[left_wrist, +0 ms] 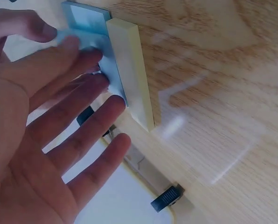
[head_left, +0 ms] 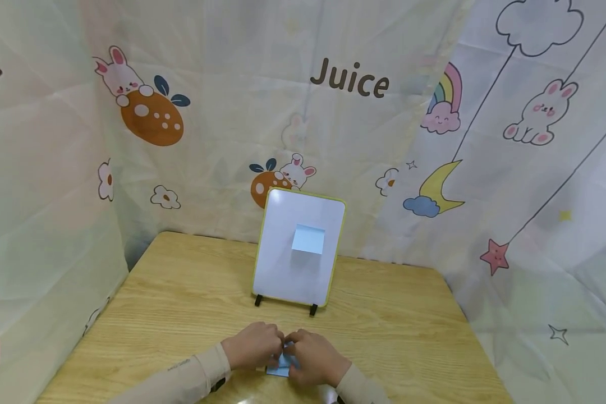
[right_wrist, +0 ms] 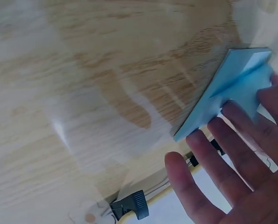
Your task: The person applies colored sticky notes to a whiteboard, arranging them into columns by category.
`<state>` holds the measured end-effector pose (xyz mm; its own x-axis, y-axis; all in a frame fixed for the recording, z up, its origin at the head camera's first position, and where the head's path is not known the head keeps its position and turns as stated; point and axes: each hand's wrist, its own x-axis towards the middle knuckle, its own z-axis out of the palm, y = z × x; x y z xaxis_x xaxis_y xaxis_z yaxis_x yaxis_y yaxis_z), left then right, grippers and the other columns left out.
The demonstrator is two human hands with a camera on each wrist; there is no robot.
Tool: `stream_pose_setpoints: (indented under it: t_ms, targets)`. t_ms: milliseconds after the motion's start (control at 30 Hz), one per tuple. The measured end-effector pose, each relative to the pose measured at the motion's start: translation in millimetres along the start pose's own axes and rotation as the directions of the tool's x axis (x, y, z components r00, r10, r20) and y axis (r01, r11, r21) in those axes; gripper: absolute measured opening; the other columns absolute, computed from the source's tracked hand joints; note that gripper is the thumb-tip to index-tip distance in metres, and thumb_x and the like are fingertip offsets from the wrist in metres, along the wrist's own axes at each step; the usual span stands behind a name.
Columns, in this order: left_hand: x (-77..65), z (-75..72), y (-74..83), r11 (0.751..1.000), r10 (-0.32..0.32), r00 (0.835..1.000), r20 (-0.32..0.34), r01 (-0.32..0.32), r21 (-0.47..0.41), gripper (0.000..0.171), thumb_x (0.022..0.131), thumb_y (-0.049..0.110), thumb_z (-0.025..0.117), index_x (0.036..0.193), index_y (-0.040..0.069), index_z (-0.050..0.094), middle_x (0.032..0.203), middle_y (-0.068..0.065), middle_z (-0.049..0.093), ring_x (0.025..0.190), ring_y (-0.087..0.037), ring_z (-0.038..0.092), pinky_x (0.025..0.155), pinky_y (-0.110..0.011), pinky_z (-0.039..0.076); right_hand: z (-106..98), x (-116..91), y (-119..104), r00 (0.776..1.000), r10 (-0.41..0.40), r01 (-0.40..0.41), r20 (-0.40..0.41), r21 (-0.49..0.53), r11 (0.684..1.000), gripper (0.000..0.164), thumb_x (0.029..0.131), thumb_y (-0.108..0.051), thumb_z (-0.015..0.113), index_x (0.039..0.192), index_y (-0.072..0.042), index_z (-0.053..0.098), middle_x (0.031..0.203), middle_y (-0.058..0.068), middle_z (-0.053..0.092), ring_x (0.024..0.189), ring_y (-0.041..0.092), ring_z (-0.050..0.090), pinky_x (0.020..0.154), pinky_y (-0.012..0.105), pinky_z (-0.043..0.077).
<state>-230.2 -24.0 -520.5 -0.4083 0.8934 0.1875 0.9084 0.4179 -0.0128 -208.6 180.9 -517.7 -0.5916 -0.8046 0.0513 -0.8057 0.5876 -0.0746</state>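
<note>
A pad of light-blue sticky notes (head_left: pixel 278 371) lies on the table between my two hands. Its top sheet (right_wrist: pixel 244 93) is lifted and bent up from the pad. My left hand (head_left: pixel 256 346) pinches this sheet near one side between thumb and forefinger, the other fingers spread out straight. From the other side my right hand (head_left: pixel 319 359) holds the same sheet, thumb on one face and forefinger on the other. Beside the blue pad, close to the left fingertips, is a pale-yellow pad (left_wrist: pixel 129 70). In the head view the hands hide most of both pads.
Behind the hands a whiteboard (head_left: pixel 283 264) with a yellow-green frame leans back on black feet (head_left: pixel 313 310). A blue sticky note (head_left: pixel 308 239) is stuck on it, its lower edge standing off. Printed cloth (head_left: pixel 222 123) hangs around the wooden table (head_left: pixel 399 314).
</note>
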Motion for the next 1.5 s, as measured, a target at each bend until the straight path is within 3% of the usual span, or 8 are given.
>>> stream_pose_setpoints:
  t_ms: [333,467,700,767,867,1167,1333,1500]
  targets:
    - [2.7,2.3,4.7,0.997,-0.056,0.998,-0.017,0.057,0.058,0.025,0.087,0.019,0.071,0.064,0.02,0.064,0.066,0.01,0.054,0.054,-0.003,0.035,0.046,-0.018,0.028,2.5,2.0,0.4,0.999,-0.03,0.029,-0.029,-0.043,0.999,0.012,0.089,-0.019,0.07,0.097,-0.019,0.078,0.113,-0.003,0.069,0.092,0.008,0.066,0.073,0.022,0.052]
    - [4.1,1.7,4.2,0.993,-0.049,0.994,-0.102,0.059,0.103,0.023,0.082,0.022,0.076,0.064,0.022,0.061,0.062,0.01,0.051,0.054,-0.005,0.036,0.047,-0.019,0.027,2.1,1.0,-0.3,0.994,-0.051,0.041,-0.098,-0.095,0.995,0.008,0.084,-0.018,0.075,0.091,-0.02,0.079,0.102,-0.007,0.071,0.08,0.002,0.064,0.066,0.018,0.049]
    - [8.0,-3.8,16.2,0.985,0.142,0.928,-0.345,-0.099,0.14,0.018,0.078,0.026,0.08,0.083,0.022,0.062,0.077,0.01,0.053,0.067,-0.004,0.045,0.056,-0.015,0.035,4.2,0.9,4.4,0.981,0.01,-0.018,-0.196,-0.041,0.999,0.03,0.082,-0.012,0.074,0.062,-0.022,0.054,0.055,-0.014,0.042,0.05,-0.003,0.026,0.047,0.014,0.023]
    - [7.1,-5.8,23.1,0.97,0.231,0.914,-0.335,-0.19,0.15,0.014,0.081,0.025,0.076,0.079,0.022,0.063,0.078,0.01,0.054,0.068,-0.003,0.046,0.057,-0.013,0.037,4.3,1.7,6.0,0.981,0.024,-0.022,-0.193,0.01,1.0,0.032,0.085,-0.011,0.072,0.062,-0.023,0.053,0.053,-0.014,0.037,0.05,-0.003,0.022,0.047,0.014,0.02]
    - [2.0,-6.6,31.5,0.949,0.299,0.924,-0.24,-0.262,0.175,0.015,0.084,0.025,0.073,0.073,0.024,0.063,0.079,0.012,0.056,0.07,0.0,0.047,0.057,-0.01,0.038,3.1,3.6,7.8,0.984,0.015,-0.007,-0.177,0.045,0.999,0.032,0.088,-0.01,0.069,0.064,-0.023,0.052,0.054,-0.014,0.035,0.05,-0.003,0.021,0.047,0.013,0.019]
    - [-9.5,6.3,35.1,0.944,0.236,0.969,-0.074,-0.211,0.255,0.005,0.087,0.025,0.07,0.084,0.024,0.066,0.103,0.016,0.063,0.09,0.001,0.056,0.055,-0.011,0.044,2.1,7.3,9.2,0.994,0.023,-0.021,-0.11,0.011,1.0,0.029,0.084,-0.009,0.071,0.066,-0.023,0.053,0.06,-0.018,0.047,0.051,-0.004,0.032,0.049,0.013,0.029]
    - [-9.0,8.1,32.2,0.944,0.222,0.973,-0.058,-0.2,0.264,0.008,0.083,0.026,0.075,0.087,0.025,0.069,0.108,0.016,0.065,0.092,0.001,0.058,0.056,-0.012,0.045,0.3,9.5,9.5,0.994,0.034,-0.032,-0.105,0.025,0.999,0.026,0.083,-0.008,0.072,0.067,-0.022,0.057,0.062,-0.018,0.049,0.052,-0.003,0.033,0.049,0.014,0.03]
    - [-5.9,15.1,31.2,0.903,0.28,0.957,-0.071,-0.238,0.357,0.012,0.086,0.022,0.073,0.097,0.026,0.071,0.11,0.016,0.063,0.096,0.002,0.057,0.059,-0.01,0.044,-1.5,9.3,9.7,0.991,0.026,-0.025,-0.128,0.012,1.0,0.03,0.079,-0.003,0.071,0.064,-0.022,0.053,0.057,-0.016,0.04,0.051,-0.001,0.029,0.048,0.015,0.026]
